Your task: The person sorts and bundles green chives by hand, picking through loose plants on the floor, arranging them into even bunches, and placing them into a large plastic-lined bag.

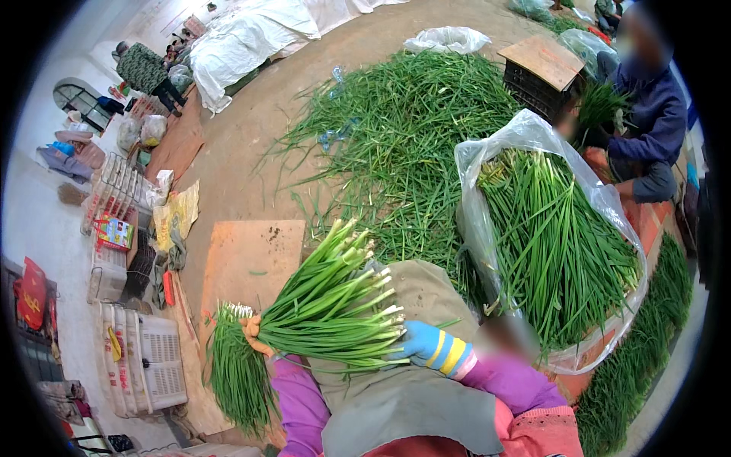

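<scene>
My left hand (256,336), in an orange glove, grips a bunch of garlic chives (331,308) over my lap. The pale cut ends fan out to the right and the leaves trail left. My right hand (425,345), in a blue glove with a yellow-striped cuff, touches the lower white ends; its fingers are partly hidden, so its grip is unclear. A second chive bundle (240,377) lies beside my left forearm, on a board (251,257). On my right, a clear plastic bag (471,211) stands wide, full of chives (559,240) laid lengthwise.
Loose chives (411,125) are heaped on the floor ahead. A black crate (534,94) with a wooden top stands beyond the bag. A co-worker (651,120) sits at right, holding greens. White plastic crates (143,360) line the left, and more chives (639,354) lie along the right.
</scene>
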A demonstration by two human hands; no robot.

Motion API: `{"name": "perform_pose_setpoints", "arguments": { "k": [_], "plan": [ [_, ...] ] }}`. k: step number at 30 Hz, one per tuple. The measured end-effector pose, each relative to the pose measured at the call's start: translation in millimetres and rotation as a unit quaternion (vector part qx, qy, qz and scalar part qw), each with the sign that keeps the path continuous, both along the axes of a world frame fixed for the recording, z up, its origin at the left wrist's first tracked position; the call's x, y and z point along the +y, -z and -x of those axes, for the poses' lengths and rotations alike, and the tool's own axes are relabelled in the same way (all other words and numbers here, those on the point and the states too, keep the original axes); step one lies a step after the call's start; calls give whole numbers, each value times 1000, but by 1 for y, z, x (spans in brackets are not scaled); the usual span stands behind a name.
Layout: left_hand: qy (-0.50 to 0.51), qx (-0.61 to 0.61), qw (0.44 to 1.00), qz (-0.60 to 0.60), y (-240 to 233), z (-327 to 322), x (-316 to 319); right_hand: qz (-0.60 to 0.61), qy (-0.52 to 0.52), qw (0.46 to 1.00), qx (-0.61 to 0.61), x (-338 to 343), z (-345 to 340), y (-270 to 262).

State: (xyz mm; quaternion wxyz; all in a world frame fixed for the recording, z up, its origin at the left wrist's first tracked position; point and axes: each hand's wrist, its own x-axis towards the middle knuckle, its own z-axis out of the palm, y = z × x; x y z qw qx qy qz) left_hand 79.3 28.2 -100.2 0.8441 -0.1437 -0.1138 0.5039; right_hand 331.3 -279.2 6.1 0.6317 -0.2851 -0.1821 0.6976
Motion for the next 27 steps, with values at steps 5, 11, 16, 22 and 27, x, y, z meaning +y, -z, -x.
{"name": "perform_pose_setpoints", "arguments": {
  "k": [5,11,16,22,27],
  "plan": [
    [25,-30,992,-119,9,12,4,88,108,987,-78,-38,-54,-27],
    [-77,-243,904,-342,-6,-43,-3,9,339,876,-344,5,-89,-55],
    [-74,-140,963,-218,-24,-28,-15,-18,260,620,-740,51,-54,-82],
    [-23,8,982,-187,-47,-12,-19,-25,162,483,-860,58,-51,-72],
    [-101,-22,973,-207,-62,-31,-25,-48,94,463,-880,42,-71,-71]
  ]
}}
